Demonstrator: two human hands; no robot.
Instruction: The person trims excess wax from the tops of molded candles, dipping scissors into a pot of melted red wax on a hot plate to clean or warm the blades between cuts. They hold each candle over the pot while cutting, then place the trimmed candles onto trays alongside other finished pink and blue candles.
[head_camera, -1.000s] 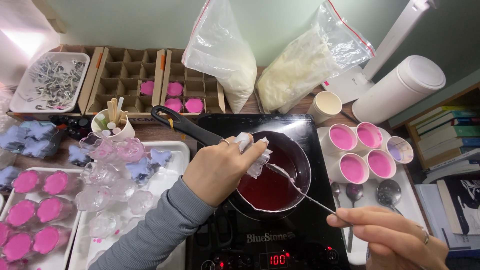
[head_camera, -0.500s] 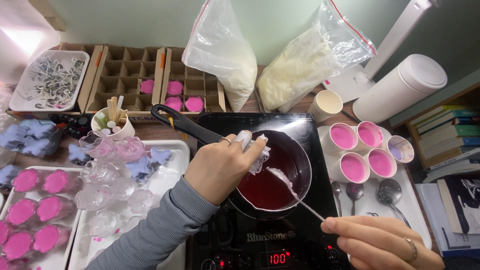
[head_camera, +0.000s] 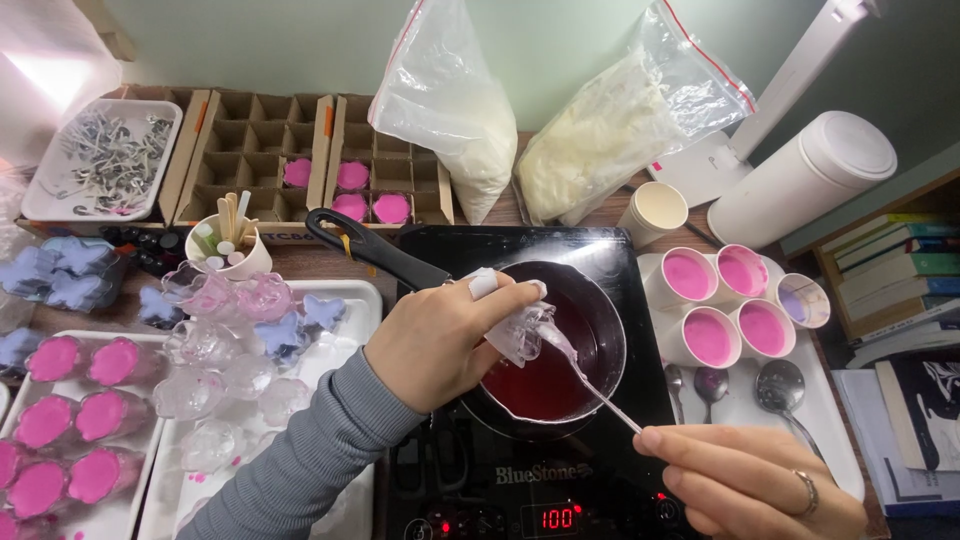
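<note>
At the near edge, over the black cooktop (head_camera: 600, 490), the right hand (head_camera: 750, 480) pinches the end of a thin clear stick (head_camera: 600, 385) that slants up to the mould. Just beyond, the left hand's (head_camera: 445, 340) grip is pressed around a small clear mould (head_camera: 522, 332) above the dark saucepan (head_camera: 590, 300) of red liquid, with filled pink cups (head_camera: 725, 305) farther right

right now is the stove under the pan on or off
On. The stove shows a lit red number display and red indicator lights on its front panel, below the pan of dark red liquid.
</note>
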